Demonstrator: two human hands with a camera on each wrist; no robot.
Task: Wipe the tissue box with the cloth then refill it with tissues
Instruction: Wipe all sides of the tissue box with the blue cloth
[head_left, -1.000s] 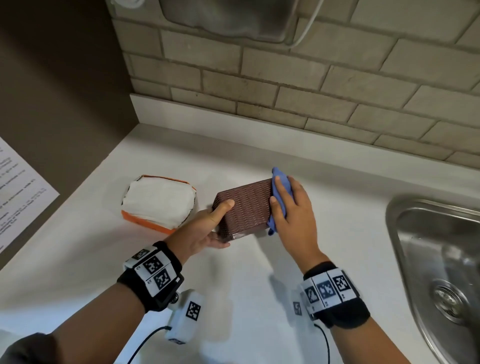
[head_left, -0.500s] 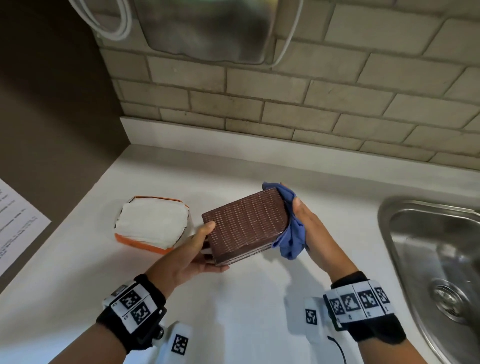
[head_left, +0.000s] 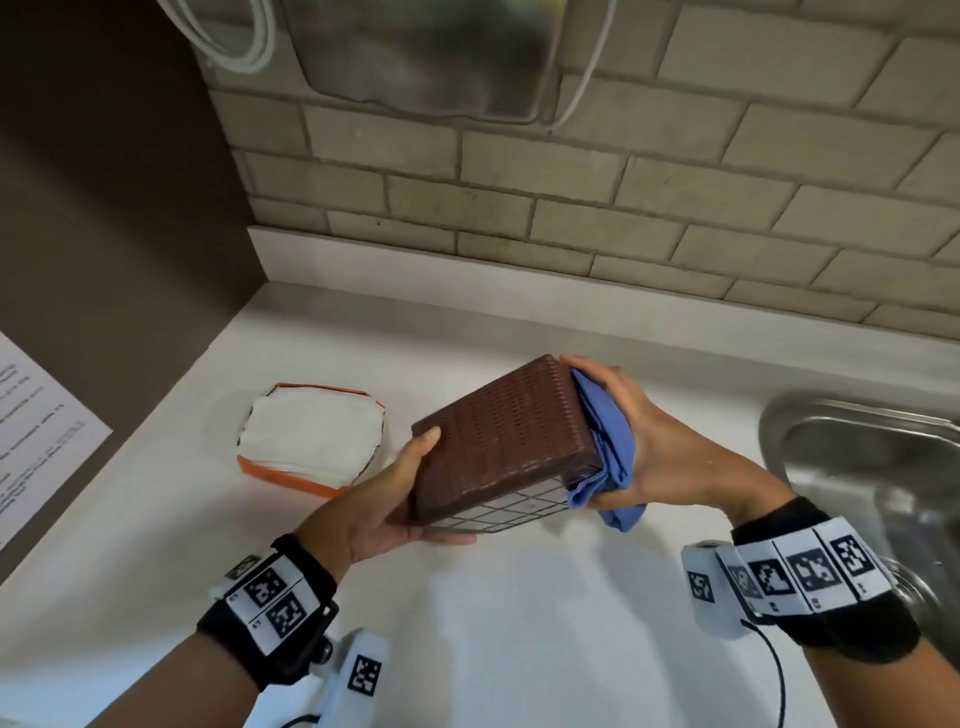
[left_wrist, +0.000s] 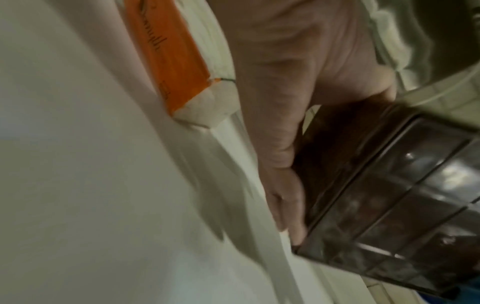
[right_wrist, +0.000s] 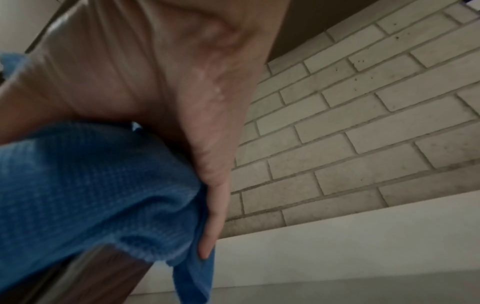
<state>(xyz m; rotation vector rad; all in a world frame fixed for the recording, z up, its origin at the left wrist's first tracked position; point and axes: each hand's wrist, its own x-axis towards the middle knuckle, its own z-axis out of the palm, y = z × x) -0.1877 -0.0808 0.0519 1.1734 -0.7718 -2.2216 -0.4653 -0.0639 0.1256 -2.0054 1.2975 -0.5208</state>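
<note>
The brown woven tissue box (head_left: 498, 436) is lifted off the white counter and tilted, its gridded underside toward me. My left hand (head_left: 387, 501) grips its near left end, thumb on the woven face and fingers underneath. My right hand (head_left: 654, 447) holds the blue cloth (head_left: 610, 441) against the box's right end, thumb low and fingers along the top corner. The left wrist view shows my left hand (left_wrist: 285, 107) on the box (left_wrist: 384, 195). The right wrist view shows the cloth (right_wrist: 91, 185) bunched under my right hand (right_wrist: 168, 72) over a box (right_wrist: 103, 273) corner.
An open orange pack of white tissues (head_left: 311, 431) lies on the counter (head_left: 519, 623) left of the box; it also shows in the left wrist view as the pack (left_wrist: 171, 51). A steel sink (head_left: 857, 467) is at the right. Brick wall behind; a printed sheet (head_left: 36, 431) hangs on the left wall.
The box has been lifted and tipped further, showing its underside. My right hand with the cloth has slid from the top face round to the box's right end.
</note>
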